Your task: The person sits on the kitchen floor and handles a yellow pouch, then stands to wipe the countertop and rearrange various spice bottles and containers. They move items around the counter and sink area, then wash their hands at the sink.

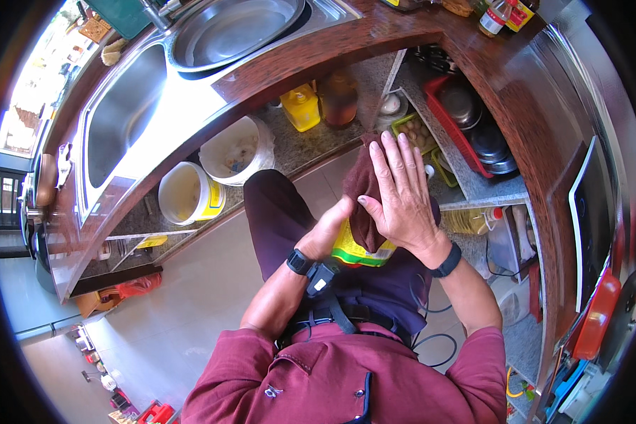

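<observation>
A crumpled brown cloth (364, 225) hangs between my two hands in front of my lap. My left hand (323, 228) grips its left side; the thumb shows and the other fingers are hidden behind the cloth. On the right, my right hand (403, 204) lies flat against the cloth, with its fingers extended and the thumb apart. Under the cloth is a container with a yellow and green label (358, 257), close to my thighs. Its upper part is covered, and I cannot tell what it rests on.
Open shelves under the counter (328, 42) hold two white buckets (180, 193) (233, 148), a yellow jug (301, 108) and a red basket (448, 127) of metal pots. An oil bottle (469, 220) lies low at right. A black cable (440, 344) loops on the floor beside me.
</observation>
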The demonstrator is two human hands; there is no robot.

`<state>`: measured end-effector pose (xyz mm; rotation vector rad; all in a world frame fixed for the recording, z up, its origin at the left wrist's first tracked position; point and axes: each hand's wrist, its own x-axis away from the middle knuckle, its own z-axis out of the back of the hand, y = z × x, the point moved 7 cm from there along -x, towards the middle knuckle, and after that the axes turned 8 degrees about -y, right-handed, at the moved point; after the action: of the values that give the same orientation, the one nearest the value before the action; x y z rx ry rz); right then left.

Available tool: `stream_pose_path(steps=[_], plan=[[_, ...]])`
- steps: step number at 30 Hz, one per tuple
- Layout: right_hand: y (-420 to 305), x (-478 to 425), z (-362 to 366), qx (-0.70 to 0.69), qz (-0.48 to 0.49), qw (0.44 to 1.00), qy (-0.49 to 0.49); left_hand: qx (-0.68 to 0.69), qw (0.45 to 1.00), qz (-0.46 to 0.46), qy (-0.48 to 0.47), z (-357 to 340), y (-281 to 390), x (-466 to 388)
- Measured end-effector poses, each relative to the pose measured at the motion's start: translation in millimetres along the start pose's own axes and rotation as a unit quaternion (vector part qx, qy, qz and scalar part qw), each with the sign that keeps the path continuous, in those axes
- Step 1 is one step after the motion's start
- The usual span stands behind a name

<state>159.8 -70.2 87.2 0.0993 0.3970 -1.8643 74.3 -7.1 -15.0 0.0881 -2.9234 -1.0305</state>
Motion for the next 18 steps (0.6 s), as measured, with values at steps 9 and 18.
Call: stream_pose_path(steps=[9, 18], plan=[[43, -11, -2, -0.233, -0.077, 0.969, -0.038, -0.151, 0.957, 0.218, -0.116, -18, -13, 8], [106, -2, 6, -0.338, -0.203, 0.91, 0.128, -0.032, 0.972, 0.224, -0.059, -11, -21, 13]])
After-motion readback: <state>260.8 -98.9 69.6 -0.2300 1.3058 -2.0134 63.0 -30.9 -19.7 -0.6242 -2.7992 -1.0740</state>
